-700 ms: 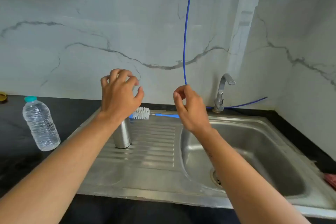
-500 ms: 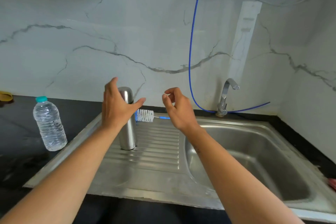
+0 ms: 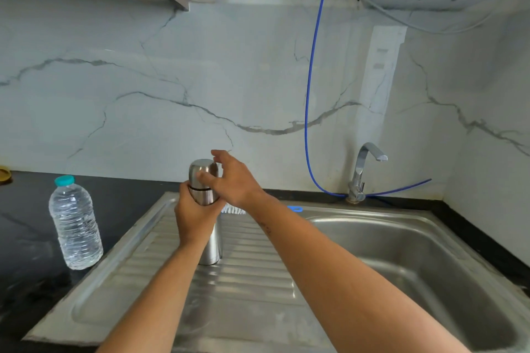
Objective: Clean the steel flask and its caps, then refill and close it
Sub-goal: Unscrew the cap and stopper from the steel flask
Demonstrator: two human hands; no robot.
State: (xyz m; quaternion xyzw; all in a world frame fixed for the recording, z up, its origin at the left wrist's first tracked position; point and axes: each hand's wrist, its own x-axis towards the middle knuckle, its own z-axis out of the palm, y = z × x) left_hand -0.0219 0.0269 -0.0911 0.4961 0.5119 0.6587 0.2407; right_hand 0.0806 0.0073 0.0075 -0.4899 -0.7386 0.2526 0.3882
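The steel flask (image 3: 211,249) stands upright on the ribbed drainboard (image 3: 246,272) of the sink. My left hand (image 3: 195,218) grips the flask's body just below the cap seam. The rounded steel cap (image 3: 203,172) sits on top. My right hand (image 3: 232,178) has its thumb and fingers round the cap from the right. A bottle brush with white bristles (image 3: 233,210) and a blue handle (image 3: 295,208) lies behind the flask, mostly hidden by my right forearm.
A clear plastic water bottle (image 3: 75,223) with a teal cap stands on the black counter (image 3: 28,238) at left. The sink basin (image 3: 415,266) lies to the right, with a steel tap (image 3: 362,172) behind it. A blue hose (image 3: 311,94) hangs down the marble wall.
My left hand moved down from the flask's top and closed round its body. My right hand moved left from mid-air onto the cap. The camera tilted up.
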